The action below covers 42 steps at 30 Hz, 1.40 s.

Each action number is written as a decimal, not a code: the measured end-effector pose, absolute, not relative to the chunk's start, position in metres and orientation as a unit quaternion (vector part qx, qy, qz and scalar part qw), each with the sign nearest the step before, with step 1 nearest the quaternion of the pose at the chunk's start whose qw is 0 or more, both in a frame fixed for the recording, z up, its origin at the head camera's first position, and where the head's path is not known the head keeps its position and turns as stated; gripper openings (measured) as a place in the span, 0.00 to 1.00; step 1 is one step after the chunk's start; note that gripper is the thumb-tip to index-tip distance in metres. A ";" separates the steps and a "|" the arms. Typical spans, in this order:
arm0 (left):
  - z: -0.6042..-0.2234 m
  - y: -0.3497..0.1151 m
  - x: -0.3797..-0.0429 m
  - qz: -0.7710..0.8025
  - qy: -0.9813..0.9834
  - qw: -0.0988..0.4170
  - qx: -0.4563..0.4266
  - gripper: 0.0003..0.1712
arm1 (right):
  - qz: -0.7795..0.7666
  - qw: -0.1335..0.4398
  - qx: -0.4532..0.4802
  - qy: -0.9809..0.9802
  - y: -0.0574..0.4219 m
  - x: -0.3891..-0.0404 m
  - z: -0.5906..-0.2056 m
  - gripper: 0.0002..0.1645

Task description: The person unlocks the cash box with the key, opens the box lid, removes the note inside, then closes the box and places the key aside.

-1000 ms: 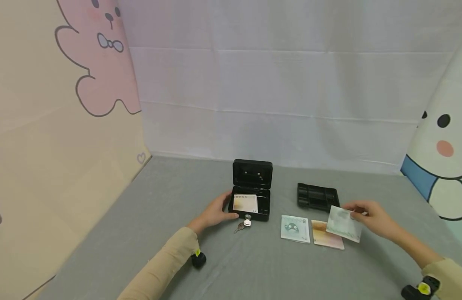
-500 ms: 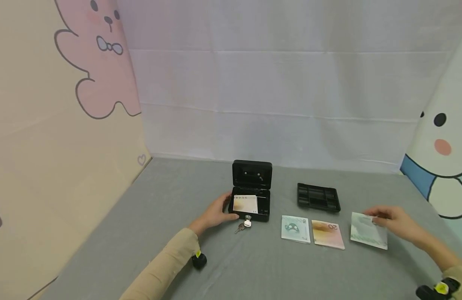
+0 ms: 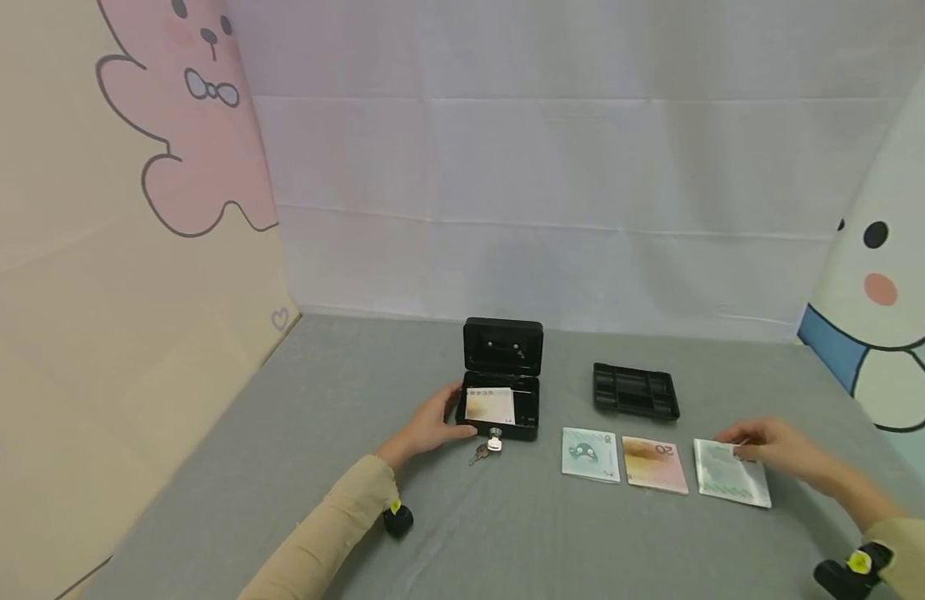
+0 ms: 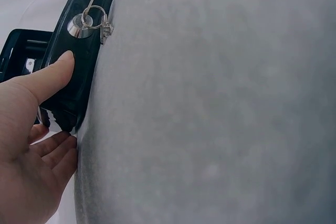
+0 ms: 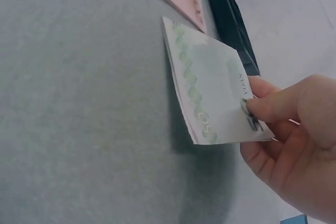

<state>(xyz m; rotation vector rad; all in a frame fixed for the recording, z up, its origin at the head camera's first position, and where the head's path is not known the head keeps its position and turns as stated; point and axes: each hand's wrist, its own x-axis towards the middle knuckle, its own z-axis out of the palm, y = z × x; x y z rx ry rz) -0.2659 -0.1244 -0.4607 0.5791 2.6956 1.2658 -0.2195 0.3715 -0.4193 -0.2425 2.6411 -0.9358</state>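
My left hand [image 3: 430,423] grips the front left corner of a small black cash box [image 3: 503,347] with its lid raised. In the left wrist view, the thumb lies on the box's front face below the lock [image 4: 80,27], and the fingers reach round its side. Inside the box lies a folded banknote [image 3: 489,406]. A key [image 3: 479,454] hangs on a ring at the lock. At the right, my right hand [image 3: 779,452] pinches a folded green banknote [image 5: 210,87] marked 50 by its edge, thumb on top. The note's shadow shows on the cloth in the right wrist view.
Between the hands lie a folded green-blue banknote [image 3: 590,455] and a folded orange-pink banknote [image 3: 653,464] marked 20. Behind them sits a black compartment tray [image 3: 636,392]. Grey cloth [image 3: 507,533] covers the table, and a white sheet [image 3: 537,208] hangs at the back.
My right hand has carried the green banknote to the right, off the orange-pink one, then slightly lower and back left. The left hand has stayed on the cash box.
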 end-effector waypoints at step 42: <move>-0.461 -0.124 -0.266 0.421 0.885 0.052 0.193 0.48 | -0.317 0.068 -0.182 0.928 0.303 -0.247 -0.379 0.18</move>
